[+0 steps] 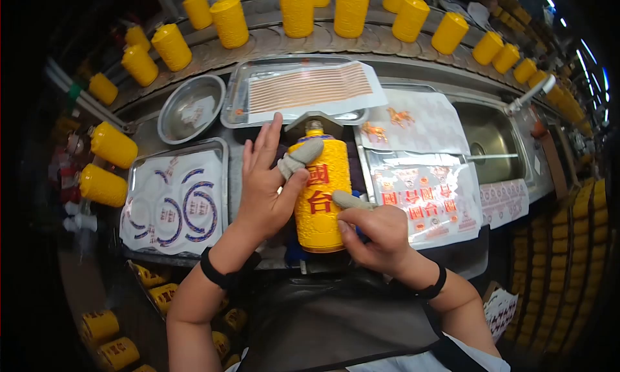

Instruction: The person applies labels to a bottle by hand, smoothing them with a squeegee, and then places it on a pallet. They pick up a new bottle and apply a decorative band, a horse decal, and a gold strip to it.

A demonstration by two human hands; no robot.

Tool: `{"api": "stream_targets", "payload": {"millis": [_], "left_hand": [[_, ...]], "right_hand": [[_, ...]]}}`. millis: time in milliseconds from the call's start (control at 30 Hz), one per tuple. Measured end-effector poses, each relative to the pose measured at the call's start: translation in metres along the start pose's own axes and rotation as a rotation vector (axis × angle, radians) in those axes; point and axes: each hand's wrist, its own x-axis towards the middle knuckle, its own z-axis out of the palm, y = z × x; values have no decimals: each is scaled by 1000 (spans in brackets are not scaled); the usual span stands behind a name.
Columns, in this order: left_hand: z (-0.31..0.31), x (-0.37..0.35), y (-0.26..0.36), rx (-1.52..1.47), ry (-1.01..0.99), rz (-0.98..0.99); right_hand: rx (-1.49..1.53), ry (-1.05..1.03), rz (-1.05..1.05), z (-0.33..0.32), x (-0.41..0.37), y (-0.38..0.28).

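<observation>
A yellow textured bottle (309, 232) with red characters lies in front of me, its neck against a dark metal bracket (334, 124). My left hand (263, 181) rests along its left side, the index finger in a grey cloth cover and laid on the upper front. Its thumb touches the bottle near the upper character, and the other fingers stretch out. My right hand (378, 235) is at the lower right side. Its covered index finger presses beside the lower character while the thumb bears on the bottle's edge; the other fingers are curled and partly hidden.
On the left, a tray (225, 178) carries curved blue decals; behind it stands a metal bowl (219, 95). Striped strips (310, 88) lie on a back tray. Red-character decal sheets (420, 207) and gold figures (400, 117) lie right, before a sink (484, 130). Yellow bottles (352, 13) line a curved conveyor.
</observation>
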Motion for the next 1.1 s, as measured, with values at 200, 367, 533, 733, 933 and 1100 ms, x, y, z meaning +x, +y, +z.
{"api": "stream_targets", "payload": {"millis": [200, 367, 533, 733, 933, 1100], "left_hand": [[1, -38, 11, -57, -59, 21], [6, -24, 11, -55, 10, -18], [3, -26, 29, 84, -104, 108], [1, -59, -1, -444, 133, -153], [6, -71, -10, -568, 173, -323], [6, -71, -1, -592, 168, -351]], "right_hand": [[40, 65, -43, -2, -16, -7], [2, 89, 67, -30, -32, -12], [-194, 345, 517, -87, -73, 22], [-618, 901, 1021, -231, -205, 126], [-281, 1149, 1351, -326, -290, 222], [26, 1115, 1425, -342, -291, 262]]}}
